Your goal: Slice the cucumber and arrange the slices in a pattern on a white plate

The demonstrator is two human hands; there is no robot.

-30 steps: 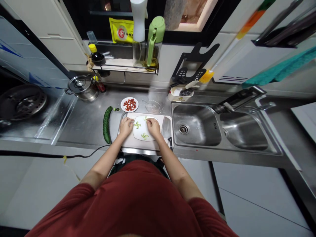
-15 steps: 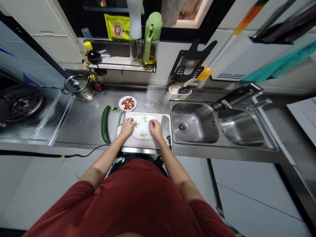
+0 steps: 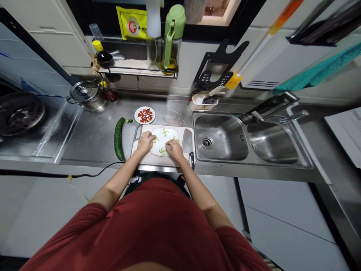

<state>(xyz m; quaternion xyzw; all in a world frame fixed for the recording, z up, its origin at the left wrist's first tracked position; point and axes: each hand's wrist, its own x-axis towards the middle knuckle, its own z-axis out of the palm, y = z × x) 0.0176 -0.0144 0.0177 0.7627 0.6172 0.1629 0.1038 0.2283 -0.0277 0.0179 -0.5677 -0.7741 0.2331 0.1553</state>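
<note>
A white plate (image 3: 159, 146) lies on a pale cutting board (image 3: 146, 160). Thin green cucumber slices (image 3: 164, 131) form small pinwheel shapes near its top, bottom, left and right. At the plate's left edge is my left hand (image 3: 145, 142), its fingers stretched over the rim beside the left slices. My right hand (image 3: 174, 149) hovers over the right half of the plate with fingertips drawn together and pointing left; anything between them is too small to make out. It partly covers the right slices. A knife (image 3: 187, 140) with a black handle lies on the board's right side.
Left of the board lies a whole cucumber (image 3: 119, 139), with small cucumber ends (image 3: 129, 121) nearby. A small plate of chopped red pieces (image 3: 145, 115) sits behind the board. The double sink (image 3: 221, 137) is to the right, a lidded pot (image 3: 88, 96) at the back left.
My right hand has moved left and inward from the plate's right edge, uncovering slices there. My left hand stays at the left rim. The whole view has shifted slightly.
</note>
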